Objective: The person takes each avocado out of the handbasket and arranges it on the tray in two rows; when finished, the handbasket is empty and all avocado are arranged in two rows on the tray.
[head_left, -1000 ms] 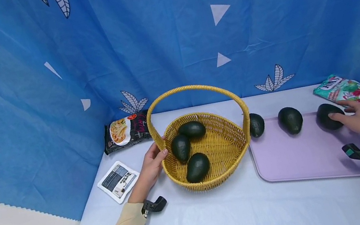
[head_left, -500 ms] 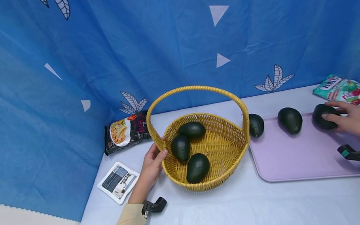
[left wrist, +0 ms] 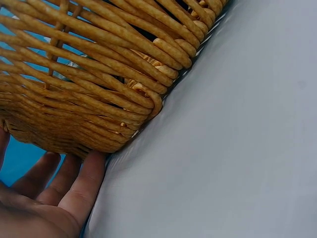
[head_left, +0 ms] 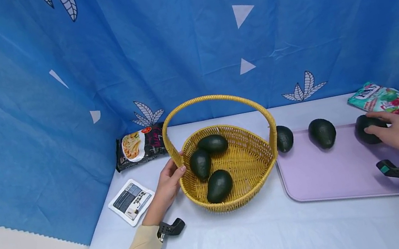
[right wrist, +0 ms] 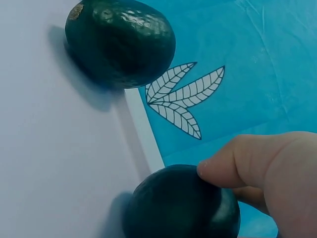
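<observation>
In the head view, a yellow wicker basket (head_left: 245, 156) with a tall handle stands on the white table, with several dark green avocados (head_left: 219, 185) in its left half. My left hand (head_left: 168, 182) holds the basket's left rim at the foot of the handle, thumb at the rim. Its fingers (left wrist: 81, 191) lie against the outer weave in the left wrist view. My right hand (head_left: 398, 129) grips an avocado (right wrist: 181, 203) between thumb and fingers, at the back right of the lilac tray (head_left: 333, 176). Another avocado (head_left: 322, 133) sits on the tray's back edge, left of that hand.
One more avocado (head_left: 284, 138) lies between basket and tray, partly behind the handle. A black noodle packet (head_left: 139, 146) and a white packet (head_left: 131, 201) lie left of the basket. A teal candy bag (head_left: 383, 98) lies behind the tray. Blue cloth (head_left: 186, 46) hangs behind.
My right hand and its avocado shifted slightly left, then back to the right, a little beyond the start. The left hand and basket stay in place.
</observation>
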A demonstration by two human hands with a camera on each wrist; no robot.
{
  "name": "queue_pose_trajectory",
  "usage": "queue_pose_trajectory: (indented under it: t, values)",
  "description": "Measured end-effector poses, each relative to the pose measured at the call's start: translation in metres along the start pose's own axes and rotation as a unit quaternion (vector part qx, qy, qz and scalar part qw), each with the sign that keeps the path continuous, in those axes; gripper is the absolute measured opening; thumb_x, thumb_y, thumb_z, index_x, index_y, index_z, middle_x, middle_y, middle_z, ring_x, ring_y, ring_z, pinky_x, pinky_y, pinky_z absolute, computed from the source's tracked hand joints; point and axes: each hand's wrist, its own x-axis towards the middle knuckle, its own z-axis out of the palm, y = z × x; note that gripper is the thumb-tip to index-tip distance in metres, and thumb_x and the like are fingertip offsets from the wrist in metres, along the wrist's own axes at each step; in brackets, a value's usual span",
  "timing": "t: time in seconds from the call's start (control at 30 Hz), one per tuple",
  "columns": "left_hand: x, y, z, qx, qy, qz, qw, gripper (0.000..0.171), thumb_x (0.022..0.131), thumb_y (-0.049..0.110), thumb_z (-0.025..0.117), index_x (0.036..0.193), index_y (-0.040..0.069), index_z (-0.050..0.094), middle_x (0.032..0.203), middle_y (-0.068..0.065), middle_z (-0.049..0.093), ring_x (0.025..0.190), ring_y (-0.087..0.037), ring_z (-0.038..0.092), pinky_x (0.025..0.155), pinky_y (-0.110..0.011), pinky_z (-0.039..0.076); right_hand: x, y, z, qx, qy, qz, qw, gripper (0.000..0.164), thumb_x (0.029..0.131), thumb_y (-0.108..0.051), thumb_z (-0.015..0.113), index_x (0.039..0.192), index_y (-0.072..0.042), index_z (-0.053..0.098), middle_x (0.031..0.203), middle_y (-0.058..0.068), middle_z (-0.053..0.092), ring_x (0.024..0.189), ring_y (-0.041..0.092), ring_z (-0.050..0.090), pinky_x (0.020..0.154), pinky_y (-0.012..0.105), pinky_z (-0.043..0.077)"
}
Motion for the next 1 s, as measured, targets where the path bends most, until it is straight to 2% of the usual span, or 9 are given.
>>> queue_pose_trajectory:
  t: [0.43,0.57,0.63,0.7,0.77,0.87,1.0]
  values:
    - [-0.001,0.002,0.001,0.006,-0.004,-0.002,1.0,0.057,0.103,0.005,0.049,0.158,0.008,0.034,0.152,-0.024,0.039,0.121,-0.012,0.051,0.094,-0.017,0.055,0.003,0.003,-0.001,-0.013,0.002,-0.007,1.0,0.075,0.103,-0.045,0.049,0.157,0.003,0.026,0.15,0.049,0.024,0.133,0.07,0.025,0.096,0.082,0.035]
    - [0.0,0.001,0.002,0.005,-0.001,-0.005,1.0,0.057,0.103,0.004,0.049,0.158,0.007,0.035,0.152,-0.024,0.039,0.12,-0.011,0.052,0.094,-0.017,0.055,0.006,0.007,0.001,-0.025,0.04,0.007,0.999,0.079,0.102,-0.052,0.045,0.157,0.002,0.028,0.147,0.048,0.031,0.131,0.066,0.032,0.09,0.076,0.041]
    - [0.0,0.001,0.002,0.004,0.001,-0.005,1.0,0.057,0.103,0.004,0.049,0.157,0.007,0.035,0.152,-0.024,0.04,0.12,-0.01,0.053,0.093,-0.017,0.055,0.004,0.004,0.0,-0.016,0.053,0.02,0.998,0.08,0.101,-0.053,0.046,0.158,0.0,0.028,0.15,0.046,0.03,0.132,0.065,0.032,0.09,0.075,0.042]
    - [0.0,0.0,0.002,0.007,0.003,-0.005,1.0,0.057,0.103,0.004,0.05,0.157,0.007,0.035,0.152,-0.025,0.04,0.119,-0.009,0.053,0.093,-0.017,0.055,0.0,-0.001,-0.003,-0.014,0.068,0.023,0.997,0.076,0.102,-0.048,0.047,0.157,0.002,0.028,0.149,0.046,0.031,0.131,0.064,0.035,0.087,0.074,0.045]
    - [0.0,0.0,0.001,0.006,0.005,-0.006,1.0,0.057,0.103,0.004,0.05,0.157,0.007,0.035,0.152,-0.025,0.04,0.118,-0.009,0.054,0.093,-0.017,0.055,-0.007,-0.01,-0.008,-0.003,0.071,0.021,0.997,0.073,0.103,-0.042,0.048,0.158,0.002,0.026,0.152,0.044,0.028,0.133,0.064,0.033,0.093,0.076,0.043]
    - [0.0,0.001,0.001,0.007,0.006,-0.006,0.9999,0.056,0.103,0.004,0.05,0.157,0.007,0.035,0.152,-0.025,0.041,0.118,-0.008,0.055,0.093,-0.017,0.055,-0.017,-0.027,-0.012,0.0,0.08,0.001,0.997,0.068,0.105,-0.034,0.048,0.158,0.002,0.026,0.153,0.044,0.029,0.133,0.065,0.034,0.097,0.076,0.042]
    - [0.0,0.001,0.001,0.006,0.005,-0.006,1.0,0.056,0.103,0.005,0.05,0.157,0.007,0.035,0.153,-0.024,0.04,0.119,-0.008,0.055,0.094,-0.018,0.055,-0.028,-0.049,-0.014,0.01,0.078,-0.027,0.997,0.067,0.105,-0.035,0.049,0.158,0.0,0.027,0.154,0.041,0.031,0.131,0.065,0.038,0.097,0.076,0.042]
